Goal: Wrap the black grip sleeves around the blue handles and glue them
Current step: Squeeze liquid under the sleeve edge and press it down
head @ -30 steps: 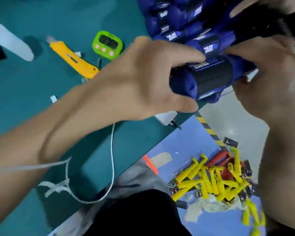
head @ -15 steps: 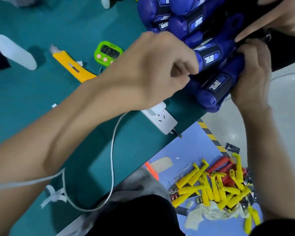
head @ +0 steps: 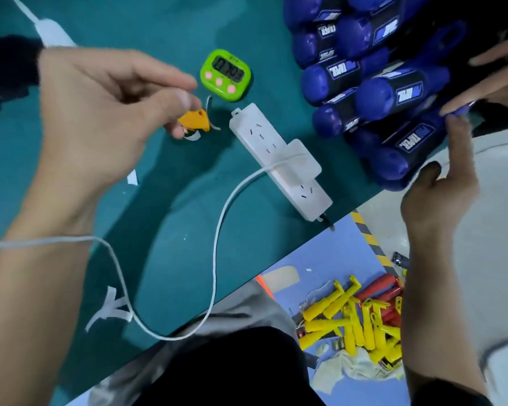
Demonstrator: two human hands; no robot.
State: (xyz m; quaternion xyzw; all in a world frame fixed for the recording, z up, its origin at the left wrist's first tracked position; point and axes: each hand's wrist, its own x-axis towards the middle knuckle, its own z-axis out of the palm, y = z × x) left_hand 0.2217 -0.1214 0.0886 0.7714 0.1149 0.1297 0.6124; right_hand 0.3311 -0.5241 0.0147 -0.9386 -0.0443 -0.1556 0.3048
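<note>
The nearest blue plastic handle (head: 390, 162), its black grip sleeve (head: 414, 139) wrapped on, lies at the teal counter's (head: 159, 200) edge. My right hand (head: 443, 189) pinches it, thumb underneath. If I tug carelessly, the stack (head: 349, 68) above could roll off. My left hand's (head: 100, 106) fingers curl loosely over an orange utility knife (head: 192, 120); I can't tell if they hold it. A white power strip (head: 279, 159) lies between.

The left hand (head: 100, 112) hides most of the orange knife (head: 192, 120), and the blue handles (head: 379, 96) past the right hand (head: 440, 197) are cut off at the top.
</note>
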